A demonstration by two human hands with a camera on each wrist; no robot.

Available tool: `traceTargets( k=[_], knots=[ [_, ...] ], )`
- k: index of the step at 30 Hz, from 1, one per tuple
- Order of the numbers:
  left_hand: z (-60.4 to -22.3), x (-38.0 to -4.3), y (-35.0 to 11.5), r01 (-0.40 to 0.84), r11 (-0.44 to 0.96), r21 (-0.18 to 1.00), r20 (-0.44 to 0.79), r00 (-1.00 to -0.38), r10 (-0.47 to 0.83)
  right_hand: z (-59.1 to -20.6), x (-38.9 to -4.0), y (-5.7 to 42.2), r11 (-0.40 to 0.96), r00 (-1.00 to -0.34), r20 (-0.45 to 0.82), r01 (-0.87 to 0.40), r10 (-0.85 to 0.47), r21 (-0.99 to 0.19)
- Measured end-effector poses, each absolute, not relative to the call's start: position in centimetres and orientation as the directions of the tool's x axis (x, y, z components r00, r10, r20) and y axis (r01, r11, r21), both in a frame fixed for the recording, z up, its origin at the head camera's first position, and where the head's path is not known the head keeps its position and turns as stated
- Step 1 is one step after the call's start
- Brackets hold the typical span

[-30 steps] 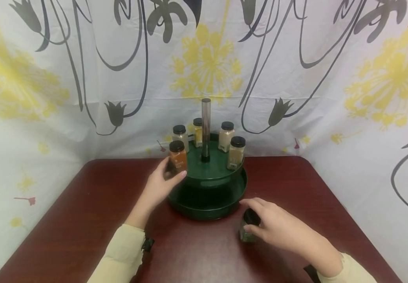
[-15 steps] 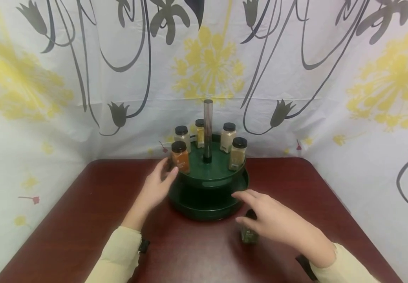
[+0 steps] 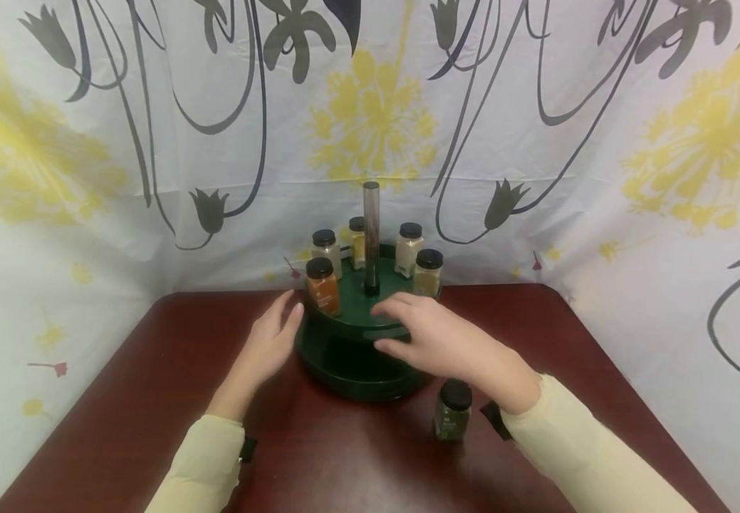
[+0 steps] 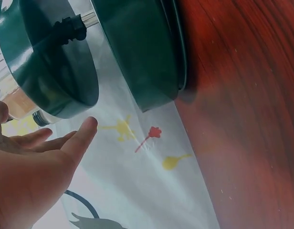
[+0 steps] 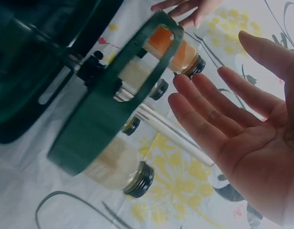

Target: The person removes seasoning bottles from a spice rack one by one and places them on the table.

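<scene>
While the right hand [image 3: 439, 336] hangs loosely spread, holding nothing, at the near side of the green stand [image 3: 360, 388], the left hand [image 3: 267, 345], equally free, is just left of it. The stand, far on the surface [image 3: 122, 399], looks rigid, perhaps top-heavy: steady its rim. The green jar [image 3: 451, 419], near right, seems light, slick, maybe breakable; grip its sides.

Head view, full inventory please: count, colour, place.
Rack: 1, two-tier green, on table
Post: 1, silvery, rack's centre
Orange jar: 1, orange, upper tier, left
Yellow jar: 1, yellow, upper tier, back
Pale jars: 3, whitish to tan, upper tier
Green jar: 1, dark green, on table
Table: 1, reddish, beneath rack
Cloth: count unclear, patterned white, behind table
Sleeves: 2, cream, on forearms
Straps: 2, black, at wrists
Left hand: 1, bare, left of rack
Right hand: 1, bare, at rack's front
</scene>
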State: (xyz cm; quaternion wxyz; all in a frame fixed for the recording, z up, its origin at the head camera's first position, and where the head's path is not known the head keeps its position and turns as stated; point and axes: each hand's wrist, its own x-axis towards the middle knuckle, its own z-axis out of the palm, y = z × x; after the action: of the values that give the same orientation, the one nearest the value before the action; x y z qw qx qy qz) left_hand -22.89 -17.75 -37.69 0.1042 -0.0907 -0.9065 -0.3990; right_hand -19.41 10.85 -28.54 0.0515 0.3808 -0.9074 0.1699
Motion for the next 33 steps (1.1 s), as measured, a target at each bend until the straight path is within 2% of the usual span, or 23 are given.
traceTargets(
  k=[9, 20, 33],
  knots=[
    [-37.5, -23.3, -17.3, 0.258, 0.64, 0.724, 0.267, -0.96, 0.085, -26.6, -21.8, 7.7, 0.647, -0.699, 0.22, -0.714, -0.68, -0.266],
    [-37.5, -23.3, -17.0, 0.246, 0.631, 0.736, 0.251, -0.964, 0.082, -25.2, -24.9, 5.0, 0.676, -0.707, 0.246, -0.706, -0.663, -0.21],
    [-37.8, -23.6, -16.5, 0.213, 0.613, 0.761, 0.206, -0.975, 0.084, -26.0, -26.4, 1.8, 0.684, -0.708, 0.111, -0.704, -0.697, -0.19]
  ],
)
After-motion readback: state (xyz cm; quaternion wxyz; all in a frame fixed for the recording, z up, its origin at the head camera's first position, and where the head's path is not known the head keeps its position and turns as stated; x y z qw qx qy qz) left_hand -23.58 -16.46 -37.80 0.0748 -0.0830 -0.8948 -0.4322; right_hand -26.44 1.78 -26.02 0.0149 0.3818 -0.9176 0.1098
